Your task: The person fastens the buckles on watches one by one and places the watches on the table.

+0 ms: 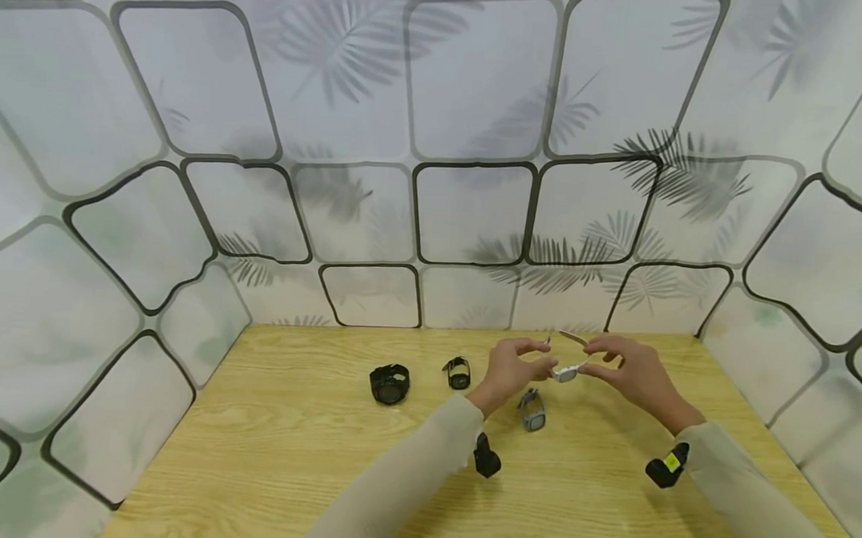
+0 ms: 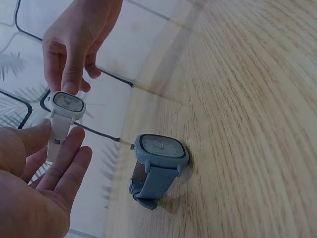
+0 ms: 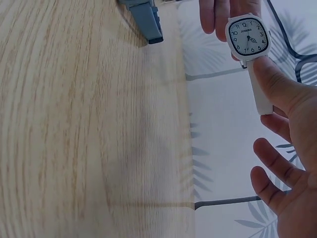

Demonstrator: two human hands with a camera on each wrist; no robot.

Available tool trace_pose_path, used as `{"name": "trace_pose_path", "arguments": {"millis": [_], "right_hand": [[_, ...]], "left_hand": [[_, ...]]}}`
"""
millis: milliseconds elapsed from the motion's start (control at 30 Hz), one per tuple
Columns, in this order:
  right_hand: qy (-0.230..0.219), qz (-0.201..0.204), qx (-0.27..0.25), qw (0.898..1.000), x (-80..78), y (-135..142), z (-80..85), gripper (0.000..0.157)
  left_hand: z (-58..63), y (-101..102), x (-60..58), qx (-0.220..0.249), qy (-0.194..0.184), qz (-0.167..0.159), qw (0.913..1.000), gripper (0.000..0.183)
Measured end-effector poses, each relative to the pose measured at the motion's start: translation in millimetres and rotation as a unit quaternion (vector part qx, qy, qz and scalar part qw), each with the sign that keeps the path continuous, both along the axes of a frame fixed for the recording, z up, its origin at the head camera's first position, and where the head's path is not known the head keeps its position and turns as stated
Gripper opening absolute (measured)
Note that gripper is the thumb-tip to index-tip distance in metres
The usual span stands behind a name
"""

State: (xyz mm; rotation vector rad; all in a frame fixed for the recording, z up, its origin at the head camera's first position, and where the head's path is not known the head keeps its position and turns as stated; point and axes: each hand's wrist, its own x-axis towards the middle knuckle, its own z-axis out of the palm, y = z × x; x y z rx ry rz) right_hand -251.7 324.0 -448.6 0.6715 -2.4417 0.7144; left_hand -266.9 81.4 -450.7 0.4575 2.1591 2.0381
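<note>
A white wristwatch (image 1: 565, 374) with a rounded-square face is held up over the table between both hands. My left hand (image 1: 509, 370) pinches one strap side between thumb and fingers. With thumb and fingertips, my right hand (image 1: 636, 378) pinches the opposite strap side close to the case. The right wrist view shows the white dial (image 3: 248, 36) with dark numerals, facing the camera; the strap is unfastened, its ends apart. Below the hands, a blue-grey wristwatch (image 2: 162, 151) stands on the table with its strap looped behind it.
A small black wristwatch (image 1: 458, 376) stands left of my left hand. Farther left is a bulkier black wristwatch (image 1: 390, 387). The light wood table (image 1: 287, 423) ends at a patterned curtain (image 1: 469, 214) at the back, with more patterned cloth at both sides.
</note>
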Motion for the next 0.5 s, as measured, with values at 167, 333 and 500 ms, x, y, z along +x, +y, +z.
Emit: {"name": "trace_pose_path", "arguments": {"millis": [167, 333, 500], "right_hand": [[-0.005, 0.004, -0.002, 1.0, 2.5, -2.4, 0.3, 0.034], [0.002, 0.009, 0.001, 1.0, 5.0, -5.1, 0.2, 0.037], [0.014, 0.011, 0.004, 1.0, 5.6, -6.7, -0.3, 0.039]], "left_hand": [[-0.5, -1.0, 1.4, 0.045, -0.035, -0.005, 0.9984, 0.027], [-2.3, -1.9, 0.7, 0.09, -0.074, -0.01, 0.9932, 0.03], [-2.4, -4.2, 0.6, 0.124, -0.101, -0.028, 0.9868, 0.038]]}}
